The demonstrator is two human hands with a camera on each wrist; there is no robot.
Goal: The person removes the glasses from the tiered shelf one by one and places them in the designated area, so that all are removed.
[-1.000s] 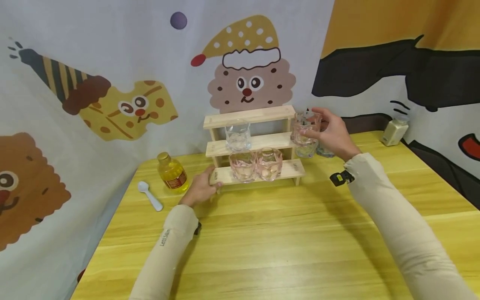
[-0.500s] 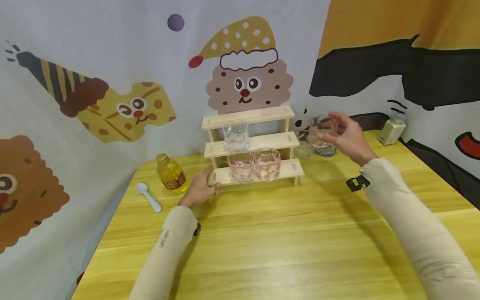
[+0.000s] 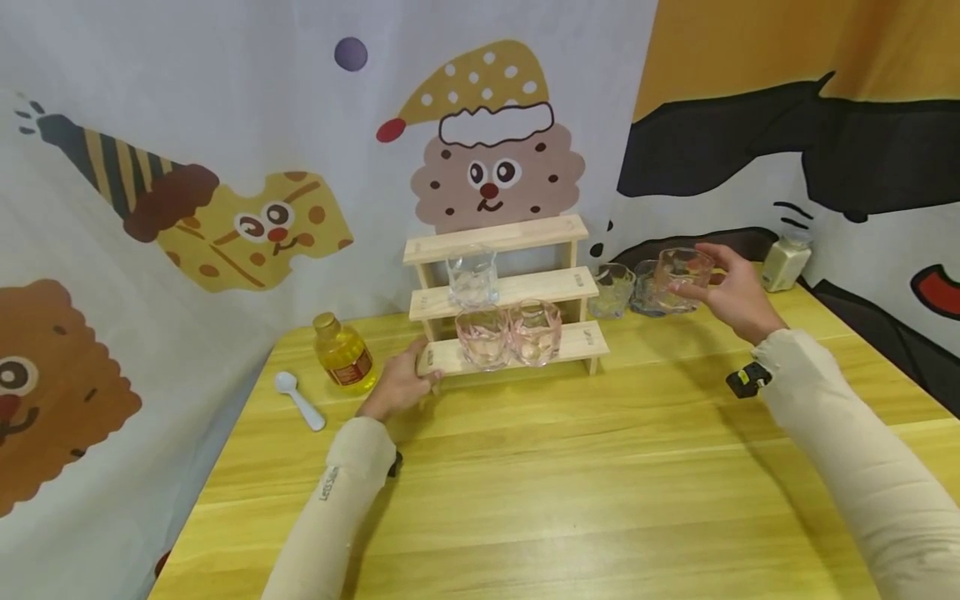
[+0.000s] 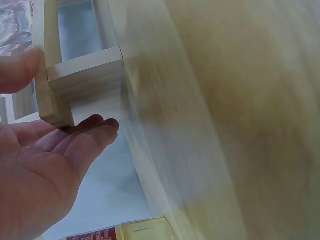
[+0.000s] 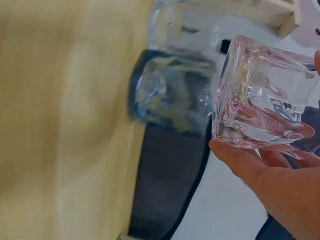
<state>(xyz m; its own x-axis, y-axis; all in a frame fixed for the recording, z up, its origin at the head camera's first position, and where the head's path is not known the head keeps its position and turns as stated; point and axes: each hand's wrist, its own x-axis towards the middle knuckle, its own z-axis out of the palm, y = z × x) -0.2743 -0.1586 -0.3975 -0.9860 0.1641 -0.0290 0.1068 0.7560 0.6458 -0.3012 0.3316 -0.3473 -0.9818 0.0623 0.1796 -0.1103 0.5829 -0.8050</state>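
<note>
My right hand [image 3: 738, 292] holds a pinkish glass tumbler [image 3: 684, 279], thumb on the near side and fingers round the other. In the right wrist view this tumbler [image 5: 270, 95] hangs apart from the tabletop, beside a bluish glass [image 5: 172, 95]. My left hand [image 3: 397, 382] grips the left end of a three-step wooden rack [image 3: 517, 287]. The left wrist view shows the thumb [image 4: 20, 70] over the lowest board and the fingers at its end. Two pink glasses [image 3: 536, 333] stand side by side on the lowest step; a clear glass [image 3: 472, 277] is on the middle step.
Right of the rack, a clear glass [image 3: 611, 292] and the bluish glass [image 3: 647, 290] stand on the wood-grain table [image 3: 525, 492]. A pale jar [image 3: 786, 262] is at the back right. On the left are a yellow bottle [image 3: 343, 354] and a white spoon [image 3: 300, 402]. A printed curtain [image 3: 300, 100] hangs behind.
My right hand has carried the pinkish tumbler rightward from beside the rack, past the clear glass, to the right of the bluish glass. The left hand has stayed on the rack.
</note>
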